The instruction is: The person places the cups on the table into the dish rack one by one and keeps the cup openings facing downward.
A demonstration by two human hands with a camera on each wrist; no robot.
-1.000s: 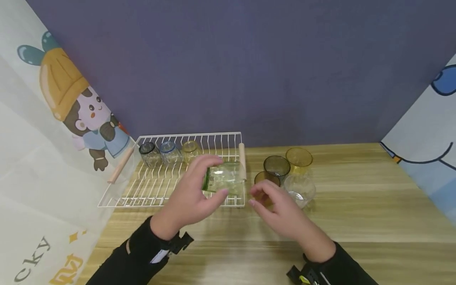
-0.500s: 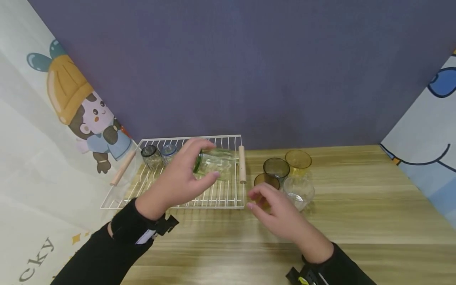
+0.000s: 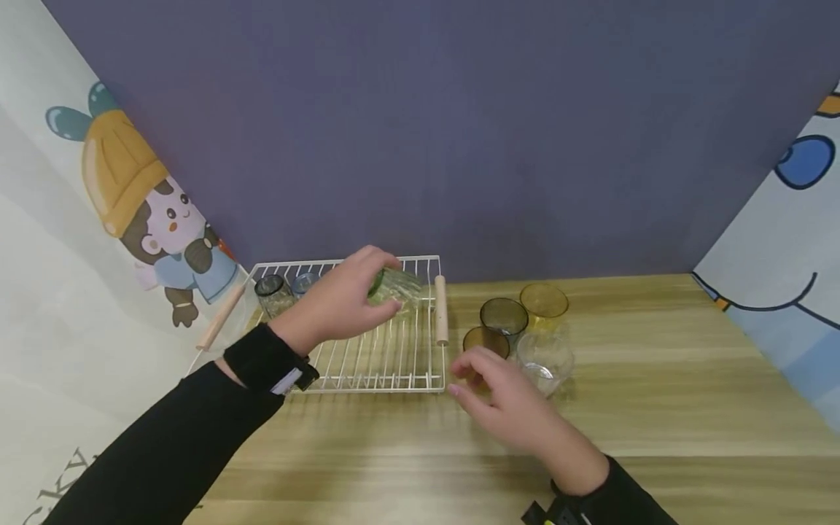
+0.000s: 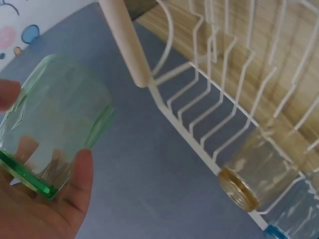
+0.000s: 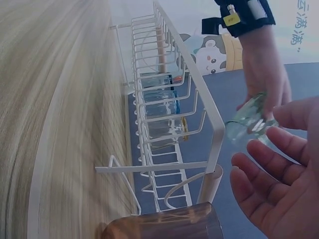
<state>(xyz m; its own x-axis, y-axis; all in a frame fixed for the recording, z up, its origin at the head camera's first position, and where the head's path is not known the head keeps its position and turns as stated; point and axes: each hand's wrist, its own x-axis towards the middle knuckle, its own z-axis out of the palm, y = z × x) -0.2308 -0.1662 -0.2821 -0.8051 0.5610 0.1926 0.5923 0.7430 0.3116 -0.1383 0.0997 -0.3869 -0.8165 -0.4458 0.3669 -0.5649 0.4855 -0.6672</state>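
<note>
My left hand (image 3: pixel 348 295) grips a green-tinted glass (image 3: pixel 399 290) above the back right part of a white wire dish rack (image 3: pixel 374 391). In the left wrist view, the tilted green glass (image 4: pixel 65 99) lies between thumb and fingers, apart from the rack. A yellow-rimmed glass (image 4: pixel 254 172) and a blue-rimmed one (image 4: pixel 296 211) sit in the rack; a dark-rimmed glass (image 3: pixel 272 293) stands at its left end. My right hand (image 3: pixel 518 408) has loosely bent fingers and holds nothing. It hovers near a brown glass (image 3: pixel 485 341), which it partly hides from the head camera.
Behind the brown glass stand a grey glass (image 3: pixel 504 315) and a yellow glass (image 3: pixel 545 300), with a clear glass (image 3: pixel 545 361) in front of them. The rack has wooden handles (image 3: pixel 441 310) at both ends. A dark blue wall panel (image 3: pixel 459 146) rises behind the table.
My left hand has carried the green glass up, back and slightly left over the rack, now covering the yellow-rimmed glass in the head view. The right hand has barely moved.
</note>
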